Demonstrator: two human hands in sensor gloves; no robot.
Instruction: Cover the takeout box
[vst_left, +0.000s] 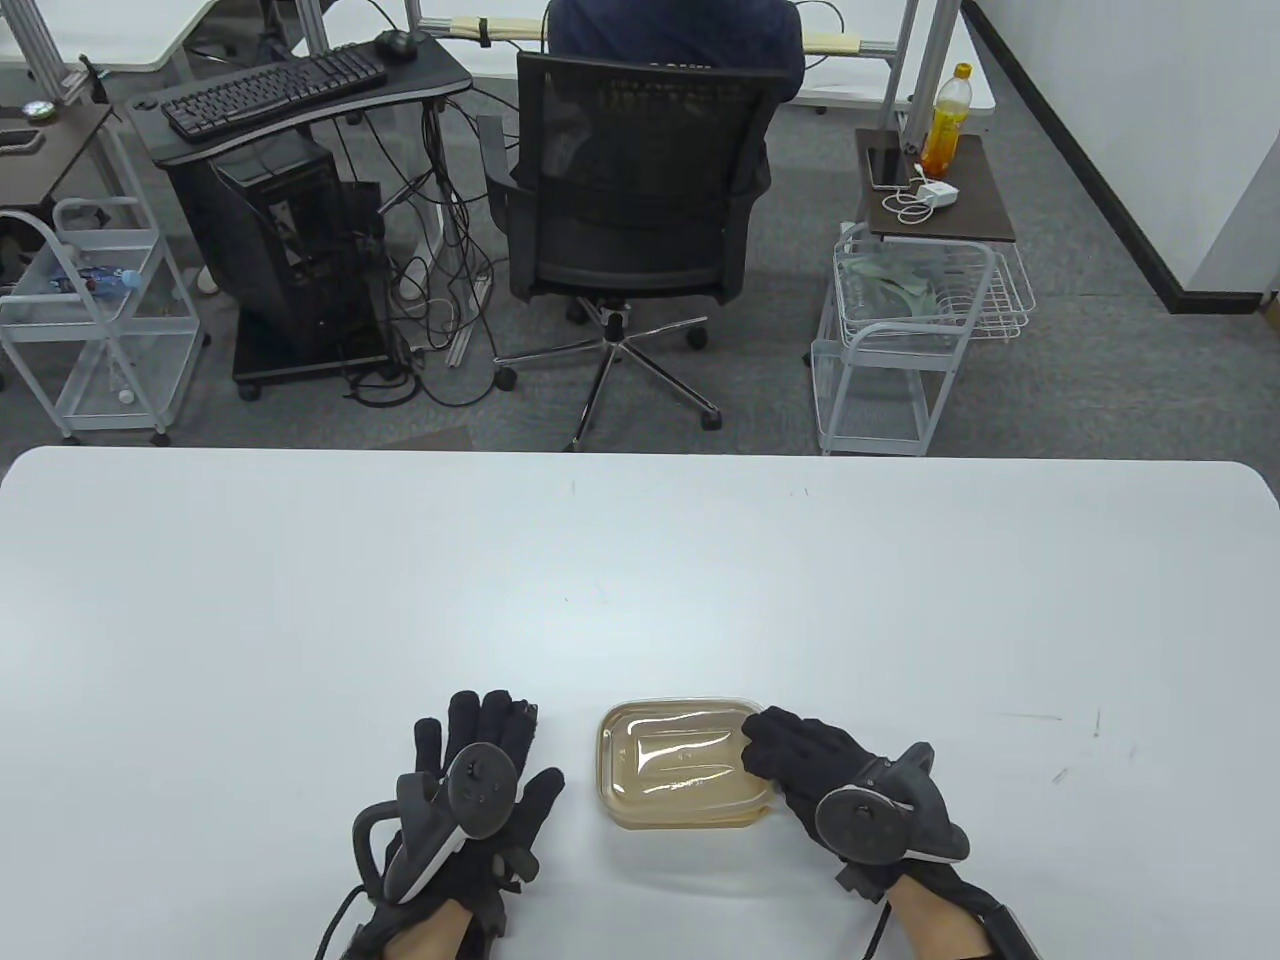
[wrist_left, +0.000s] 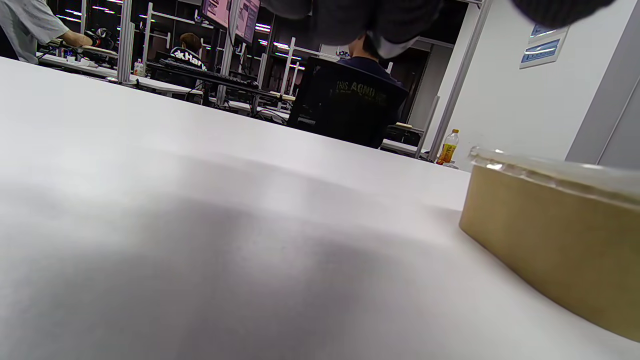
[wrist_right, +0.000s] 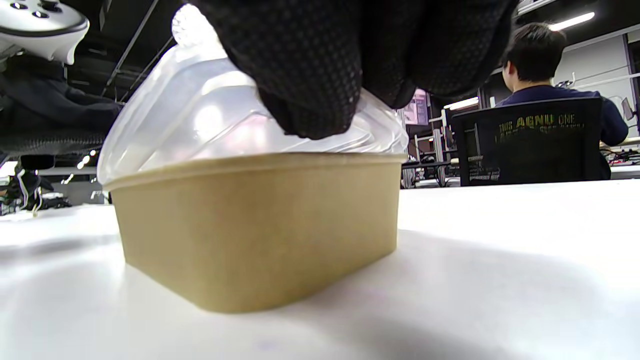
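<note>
Seating stage: the right hand (vst_left: 800, 765) presses its fingertips (wrist_right: 310, 100) on the clear lid (vst_left: 685, 755) atop the kraft takeout box (wrist_right: 255, 225) at the table's (vst_left: 640, 600) near edge, the left hand (vst_left: 480, 790) lying spread flat beside it; the lid's left side looks raised, so pressing there likely follows.

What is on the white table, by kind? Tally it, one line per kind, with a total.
Gloved hands: 2, the left hand flat on the table, the right hand pressing the lid
Brown takeout box: 1
Clear plastic lid: 1, on the box
Total: 4
</note>
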